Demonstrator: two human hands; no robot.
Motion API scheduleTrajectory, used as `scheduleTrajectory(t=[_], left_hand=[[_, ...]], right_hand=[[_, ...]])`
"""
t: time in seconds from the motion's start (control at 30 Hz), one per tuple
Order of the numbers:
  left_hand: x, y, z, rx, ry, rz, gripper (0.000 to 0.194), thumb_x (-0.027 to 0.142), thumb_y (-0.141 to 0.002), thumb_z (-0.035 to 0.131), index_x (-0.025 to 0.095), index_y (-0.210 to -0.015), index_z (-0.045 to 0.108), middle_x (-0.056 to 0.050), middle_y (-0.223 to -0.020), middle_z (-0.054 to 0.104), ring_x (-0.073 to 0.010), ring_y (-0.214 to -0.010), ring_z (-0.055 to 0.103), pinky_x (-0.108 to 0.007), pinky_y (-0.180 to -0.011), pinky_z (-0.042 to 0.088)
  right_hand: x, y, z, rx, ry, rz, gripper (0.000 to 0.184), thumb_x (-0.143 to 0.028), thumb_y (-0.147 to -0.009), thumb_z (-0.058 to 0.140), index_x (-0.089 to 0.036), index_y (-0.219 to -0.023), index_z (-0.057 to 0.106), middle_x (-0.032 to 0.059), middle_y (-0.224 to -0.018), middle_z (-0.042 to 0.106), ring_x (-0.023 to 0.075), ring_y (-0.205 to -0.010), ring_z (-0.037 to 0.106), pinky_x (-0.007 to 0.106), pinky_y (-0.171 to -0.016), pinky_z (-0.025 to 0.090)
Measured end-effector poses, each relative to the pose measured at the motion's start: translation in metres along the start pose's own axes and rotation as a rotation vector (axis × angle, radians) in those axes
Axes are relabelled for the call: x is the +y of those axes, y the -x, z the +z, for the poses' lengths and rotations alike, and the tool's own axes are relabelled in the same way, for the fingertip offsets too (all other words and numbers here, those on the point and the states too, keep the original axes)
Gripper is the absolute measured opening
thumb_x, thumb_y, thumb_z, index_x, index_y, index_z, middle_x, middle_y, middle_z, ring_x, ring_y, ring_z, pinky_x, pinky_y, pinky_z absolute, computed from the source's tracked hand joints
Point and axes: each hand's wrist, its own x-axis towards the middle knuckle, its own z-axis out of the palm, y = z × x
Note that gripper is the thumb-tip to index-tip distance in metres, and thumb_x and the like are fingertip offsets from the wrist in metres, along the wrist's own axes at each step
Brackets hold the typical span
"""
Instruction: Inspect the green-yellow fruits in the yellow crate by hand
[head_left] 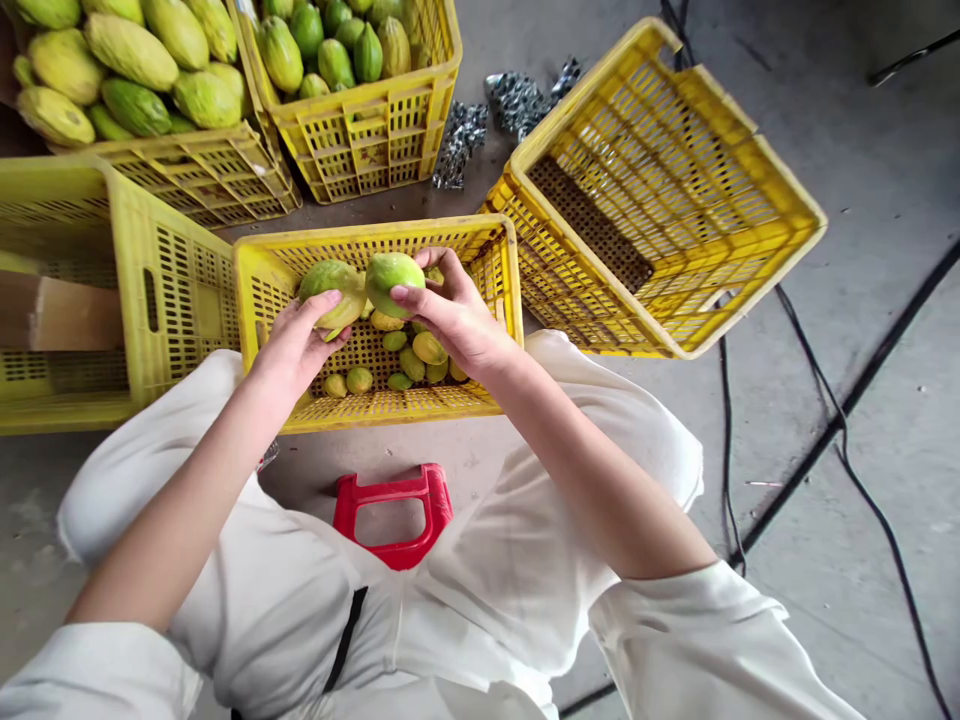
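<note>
My left hand is closed around a pale green fruit over the yellow crate in front of me. My right hand grips a second green fruit, fingers wrapped round its right side. The two fruits nearly touch each other. Below them, several small green and yellow fruits lie on the crate's floor.
An empty yellow crate stands tilted to the right. At the back, two yellow crates hold large green-yellow fruits. Another yellow crate sits at left. A red stool is under me. Black cables cross the concrete floor at right.
</note>
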Motion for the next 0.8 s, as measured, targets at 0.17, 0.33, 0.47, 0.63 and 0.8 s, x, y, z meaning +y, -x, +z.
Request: scheduleTrajectory(t=[0.17, 0.33, 0.47, 0.63, 0.8], left_hand=[[0.0022, 0.0040, 0.0033, 0.004, -0.008, 0.005, 0.027, 0.025, -0.081, 0.094, 0.024, -0.102, 0.076, -0.002, -0.101, 0.083, -0.0202, -0.099, 0.076, -0.027, -0.082, 0.060], [0.0041, 0.0031, 0.0049, 0.040, 0.041, -0.029, 0.020, 0.027, -0.087, 0.089, 0.025, -0.102, 0.075, -0.003, -0.103, 0.084, -0.0203, -0.098, 0.078, -0.027, -0.079, 0.064], [0.0049, 0.0028, 0.0055, 0.050, 0.044, -0.051, 0.021, 0.024, -0.089, 0.088, 0.024, -0.106, 0.075, -0.005, -0.107, 0.084, -0.0239, -0.113, 0.080, -0.031, -0.091, 0.067], [0.0063, 0.0052, 0.0070, 0.079, -0.002, -0.060, 0.022, 0.020, -0.086, 0.088, 0.026, -0.102, 0.074, -0.002, -0.101, 0.080, -0.0243, -0.114, 0.075, -0.036, -0.100, 0.065], [0.0025, 0.0027, 0.0038, 0.064, -0.010, -0.031, 0.030, 0.027, -0.078, 0.094, 0.027, -0.100, 0.073, -0.002, -0.104, 0.080, -0.0246, -0.110, 0.074, -0.036, -0.095, 0.063]], right_hand=[[-0.0018, -0.0001, 0.0001, 0.014, -0.001, -0.035, 0.085, -0.072, -0.068, 0.104, -0.038, -0.131, 0.059, 0.0005, -0.118, 0.078, 0.0292, -0.120, 0.076, 0.049, -0.108, 0.067], [-0.0068, 0.0006, 0.0030, -0.013, -0.001, -0.063, 0.083, -0.069, -0.066, 0.105, -0.037, -0.132, 0.065, 0.0025, -0.127, 0.079, 0.0300, -0.128, 0.074, 0.048, -0.110, 0.066], [-0.0008, -0.0001, 0.0048, -0.001, -0.033, -0.066, 0.082, -0.066, -0.058, 0.110, -0.036, -0.119, 0.064, 0.0017, -0.123, 0.079, 0.0304, -0.125, 0.076, 0.051, -0.113, 0.068], [0.0010, 0.0005, 0.0052, 0.050, -0.012, -0.059, 0.084, -0.064, -0.057, 0.112, -0.036, -0.120, 0.064, 0.0029, -0.127, 0.078, 0.0317, -0.128, 0.076, 0.053, -0.115, 0.069], [-0.0041, -0.0006, 0.0050, 0.025, 0.001, -0.067, 0.082, -0.063, -0.060, 0.111, -0.034, -0.123, 0.068, 0.0042, -0.129, 0.079, 0.0303, -0.130, 0.076, 0.049, -0.116, 0.067]])
